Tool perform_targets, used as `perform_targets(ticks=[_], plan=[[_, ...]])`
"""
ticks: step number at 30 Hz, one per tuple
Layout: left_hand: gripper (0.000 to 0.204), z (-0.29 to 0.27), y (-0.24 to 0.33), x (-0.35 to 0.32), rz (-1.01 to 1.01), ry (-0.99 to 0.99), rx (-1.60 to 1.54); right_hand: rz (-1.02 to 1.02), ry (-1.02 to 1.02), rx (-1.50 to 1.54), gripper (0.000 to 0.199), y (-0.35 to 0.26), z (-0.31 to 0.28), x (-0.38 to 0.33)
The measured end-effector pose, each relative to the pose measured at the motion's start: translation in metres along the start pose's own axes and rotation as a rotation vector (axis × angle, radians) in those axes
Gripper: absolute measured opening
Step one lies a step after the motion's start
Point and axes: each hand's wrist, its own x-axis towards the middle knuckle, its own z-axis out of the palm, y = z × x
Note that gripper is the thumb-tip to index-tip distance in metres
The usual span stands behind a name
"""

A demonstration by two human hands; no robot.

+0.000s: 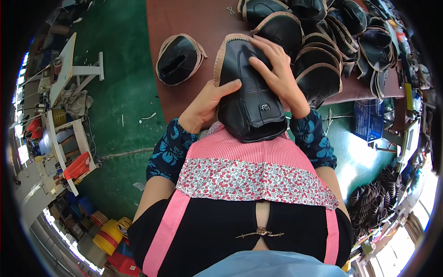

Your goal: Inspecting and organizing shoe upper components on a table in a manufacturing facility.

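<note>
A black leather shoe upper (pixel 247 92) with a stitched tan edge is held above my lap, its wide rounded end pointing away from me and its opening facing me. On its left side, my left hand (pixel 207 99) grips it, thumb on top and the other fingers hidden beneath. My right hand (pixel 279 69) is closed over its far right part, with thumb and fingers bent against the leather near the stitched rim. Another black upper (pixel 179 61) with a tan edge lies on the table to the left.
Several black uppers (pixel 320 62) are piled on the reddish-brown table (pixel 184 21) at the far right. A blue crate (pixel 368 121) stands right of the table. Machine benches (pixel 62 138) line the left, across the green floor (pixel 124 92). Yellow rolls (pixel 108 236) sit at the lower left.
</note>
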Motion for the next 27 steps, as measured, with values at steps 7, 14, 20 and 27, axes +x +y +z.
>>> perform_targets(ticks=[7,14,20,27], plan=[[0.064,0.018,-0.002,-0.01,0.113,-0.191,0.374,0.116,-0.178,0.259,0.07,0.007,-0.005,0.061],[0.05,-0.003,-0.015,-0.005,-0.001,-0.115,0.288,0.269,-0.321,0.218,0.038,0.03,0.01,0.049],[0.051,0.002,-0.024,-0.009,-0.075,-0.076,0.181,0.49,-0.51,0.183,0.042,0.08,0.034,0.02],[0.05,0.003,-0.041,0.01,-0.167,0.006,0.066,0.545,-0.221,0.048,0.033,0.078,0.004,0.02]])
